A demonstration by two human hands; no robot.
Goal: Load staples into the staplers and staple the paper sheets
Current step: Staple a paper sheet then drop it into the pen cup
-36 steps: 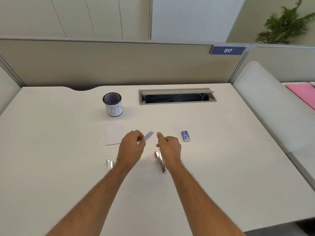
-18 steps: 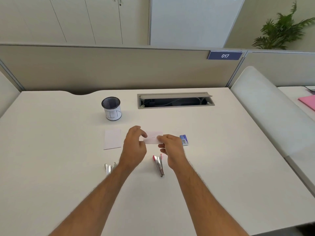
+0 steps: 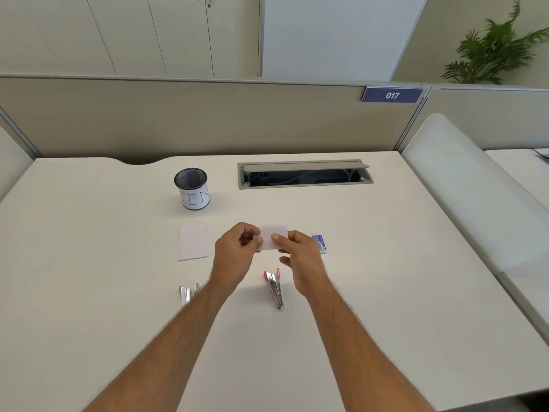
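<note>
While both of my hands are raised above the middle of the white desk (image 3: 89, 292), they share one small sheet of pale paper (image 3: 274, 237). My left hand (image 3: 236, 257) pinches its left edge between thumb and fingertips, and my right hand (image 3: 301, 260) pinches the right part, thumb on top, so both grips are closed on that sheet. The sheet sits level between the hands, off the desk surface as far as I can judge.

Just below the hands, a stapler with pink ends (image 3: 274, 288) lies on the desk, swung open so its metal rail shows, pointing roughly toward me. A second stapler (image 3: 185, 294), also lying open, rests to the left, partly hidden behind my left forearm. A small stack of white paper sheets (image 3: 193, 242) lies flat on the desk just left of my left hand, apart from it. A little blue staple box (image 3: 320, 242) lies to the right, partly behind my right hand.

Farther back stands a black mesh pen cup (image 3: 191, 188) with a white paper band, and to its right a cable hatch (image 3: 304, 174) is open in the desk. A blue plate marked 017 (image 3: 392, 95) hangs on the partition.
</note>
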